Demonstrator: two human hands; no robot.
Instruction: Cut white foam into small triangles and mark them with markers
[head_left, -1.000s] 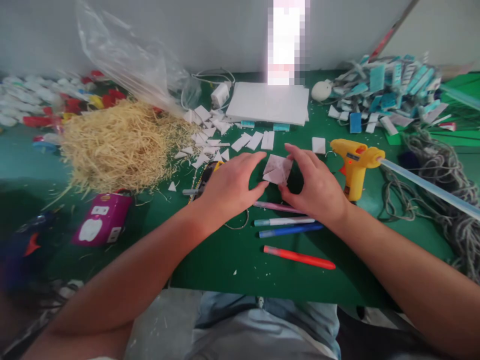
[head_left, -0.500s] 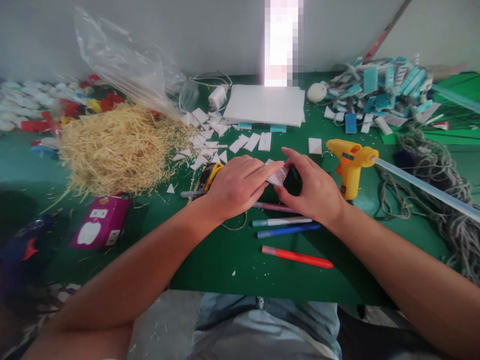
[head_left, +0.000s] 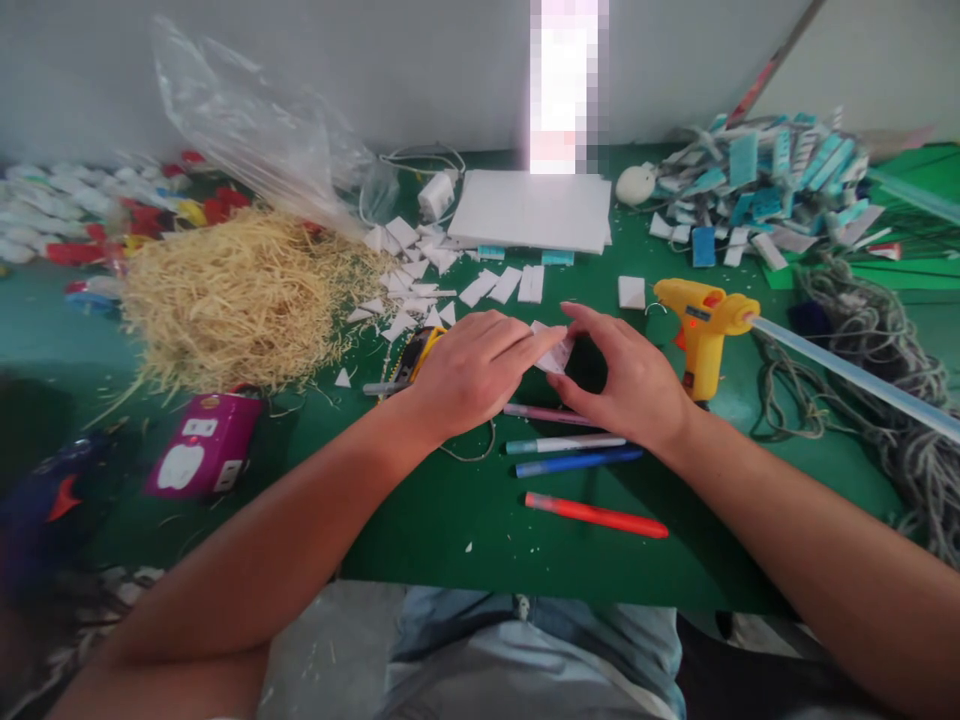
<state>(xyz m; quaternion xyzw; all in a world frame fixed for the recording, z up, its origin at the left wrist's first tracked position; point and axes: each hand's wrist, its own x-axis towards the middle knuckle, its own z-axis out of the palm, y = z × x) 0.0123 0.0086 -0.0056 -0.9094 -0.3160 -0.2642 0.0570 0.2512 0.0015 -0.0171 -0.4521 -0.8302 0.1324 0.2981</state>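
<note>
Both my hands meet over a small white foam piece [head_left: 555, 352] just above the green table. My left hand [head_left: 472, 368] lies with its fingers stretched flat across the piece and covers most of it. My right hand [head_left: 626, 375] curls round the piece's right side, thumb and fingers pinching it. A yellow glue gun [head_left: 701, 325] stands upright right of my right hand. Three pens, a pale one [head_left: 566, 443], a blue one [head_left: 577, 461] and a red one [head_left: 596, 514], lie just in front of my hands.
A heap of straw-coloured shreds [head_left: 240, 300] under a plastic bag fills the left. White foam triangles [head_left: 409, 285] and a white foam board [head_left: 532, 210] lie behind. Teal-and-white blocks [head_left: 757, 180] pile up far right, grey cord [head_left: 885, 380] beside them. A purple socket strip [head_left: 201, 455] lies near left.
My left hand has slid right over the white piece, which showed whole a second ago; it is now mostly covered. My right hand has barely moved.
</note>
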